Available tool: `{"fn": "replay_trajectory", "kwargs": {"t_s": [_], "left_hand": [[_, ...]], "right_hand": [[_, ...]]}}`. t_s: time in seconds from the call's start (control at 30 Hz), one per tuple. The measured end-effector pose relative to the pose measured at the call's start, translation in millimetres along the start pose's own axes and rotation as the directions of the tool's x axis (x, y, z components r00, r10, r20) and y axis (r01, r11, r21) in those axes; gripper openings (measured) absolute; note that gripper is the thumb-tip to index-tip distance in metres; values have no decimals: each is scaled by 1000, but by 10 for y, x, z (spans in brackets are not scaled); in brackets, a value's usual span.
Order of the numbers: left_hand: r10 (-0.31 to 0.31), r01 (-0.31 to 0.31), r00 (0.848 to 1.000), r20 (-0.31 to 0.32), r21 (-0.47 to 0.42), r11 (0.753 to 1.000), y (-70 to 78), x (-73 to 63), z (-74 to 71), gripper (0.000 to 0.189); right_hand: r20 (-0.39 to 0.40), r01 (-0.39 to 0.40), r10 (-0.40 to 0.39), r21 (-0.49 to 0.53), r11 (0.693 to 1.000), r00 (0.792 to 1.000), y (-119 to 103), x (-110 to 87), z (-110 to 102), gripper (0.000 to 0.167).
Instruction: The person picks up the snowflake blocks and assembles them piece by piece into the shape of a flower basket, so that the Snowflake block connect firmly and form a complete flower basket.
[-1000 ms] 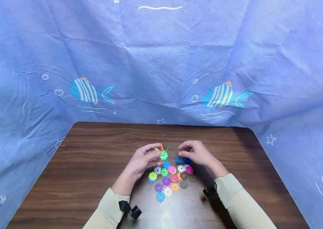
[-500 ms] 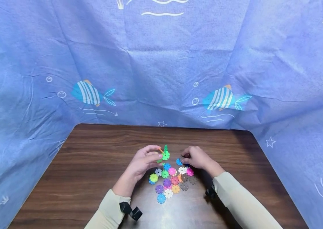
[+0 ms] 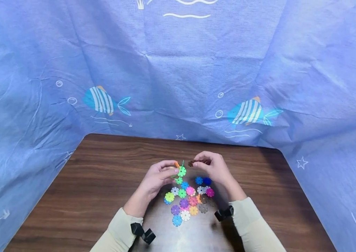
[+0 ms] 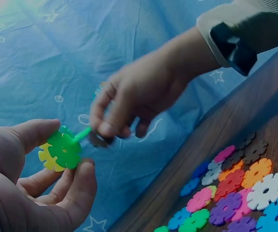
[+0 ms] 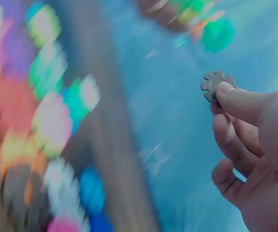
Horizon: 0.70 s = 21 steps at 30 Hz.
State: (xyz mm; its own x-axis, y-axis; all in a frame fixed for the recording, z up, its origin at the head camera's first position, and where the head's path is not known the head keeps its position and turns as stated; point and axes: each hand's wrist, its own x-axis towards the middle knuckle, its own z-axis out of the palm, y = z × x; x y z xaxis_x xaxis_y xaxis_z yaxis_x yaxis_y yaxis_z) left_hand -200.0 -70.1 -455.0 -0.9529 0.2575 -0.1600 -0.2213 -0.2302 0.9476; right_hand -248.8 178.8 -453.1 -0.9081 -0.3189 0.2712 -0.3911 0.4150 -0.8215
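At lower centre of my head view, I saw the left hand [image 3: 157,176] pinching a joined disc cluster [image 3: 182,171] and, nearby to its right, the right hand [image 3: 214,168] pinching a brown disc [image 3: 191,163].

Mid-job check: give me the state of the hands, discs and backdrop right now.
Left hand: pinching the joined discs
Right hand: pinching a brown disc
Joined discs: slotted together, held up
Brown disc: held up, apart from the joined discs
Loose discs: lying on the table, some overlapping
Backdrop: hanging, creased
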Motion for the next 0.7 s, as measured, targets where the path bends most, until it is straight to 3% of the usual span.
{"fn": "replay_trajectory", "kwargs": {"t_s": [0.13, 0.27, 0.47, 0.7], "left_hand": [[-2, 2, 1000, -3, -30, 1000, -7, 10, -13, 40], [-5, 5, 1000, -5, -50, 999, -10, 27, -19, 43], [-9, 8, 1000, -11, -69, 998, -16, 53, -21, 44], [-22, 21, 1000, -10, -78, 997, -29, 55, -31, 47]], "right_hand": [[-44, 38, -33, 111, 993, 998, -156, -58, 88, 7], [-67, 43, -32, 162, 986, 997, -166, -101, 163, 7], [-73, 37, -25, 167, 985, 997, -123, -105, 198, 6], [-74, 105, -95, 143, 984, 993, -417, -156, 140, 5]]}}
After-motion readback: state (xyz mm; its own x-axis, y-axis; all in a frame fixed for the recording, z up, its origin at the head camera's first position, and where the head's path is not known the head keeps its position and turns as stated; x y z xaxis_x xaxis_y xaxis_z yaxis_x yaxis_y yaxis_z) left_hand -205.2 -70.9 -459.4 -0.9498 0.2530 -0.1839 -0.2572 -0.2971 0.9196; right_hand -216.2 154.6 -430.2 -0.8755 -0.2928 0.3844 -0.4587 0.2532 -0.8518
